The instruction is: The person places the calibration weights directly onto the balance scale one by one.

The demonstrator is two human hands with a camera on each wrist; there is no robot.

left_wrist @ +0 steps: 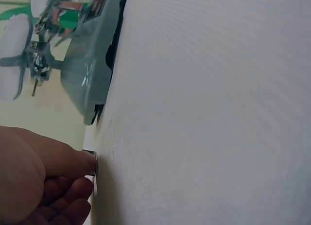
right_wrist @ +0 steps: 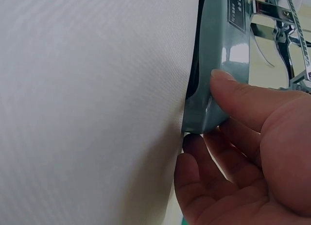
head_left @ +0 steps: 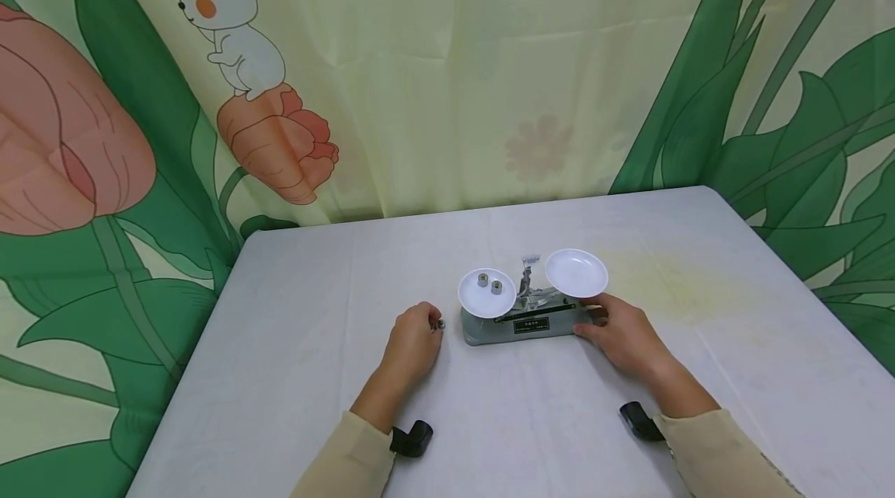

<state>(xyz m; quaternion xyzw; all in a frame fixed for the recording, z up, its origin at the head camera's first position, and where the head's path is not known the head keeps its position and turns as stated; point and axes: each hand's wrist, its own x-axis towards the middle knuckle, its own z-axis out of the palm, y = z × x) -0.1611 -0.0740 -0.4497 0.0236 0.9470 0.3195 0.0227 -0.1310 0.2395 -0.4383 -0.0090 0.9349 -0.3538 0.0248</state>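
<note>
the white-covered table (head_left: 280, 405) is cloth over a flat top, so the balance (head_left: 531, 325), standing upright near the middle of it, is best left sitting flat, not dragged. the right hand (head_left: 622, 331) grips the right end of its base, thumb on the front and fingers curled round the end; a light hold should do — pressing hard could tip it. the left hand (head_left: 414, 339) is just beside the other end, thumb and finger pinching a small metal piece (head_left: 440, 325) at or barely above the cloth; i can't tell which. of the pans, the right pan (head_left: 576, 273) is bare and wants the fingers below kept clear of it, while the left pan (head_left: 475, 302) carries two loose pieces (head_left: 496, 287) standing apart. if the pinched one is to join them, lowering it gently, not dropping it, would spare the beam a swing.

counted, big to small: one table, one balance, two hands, two pans, three metal pieces — two on the left pan, one between fingers.
</note>
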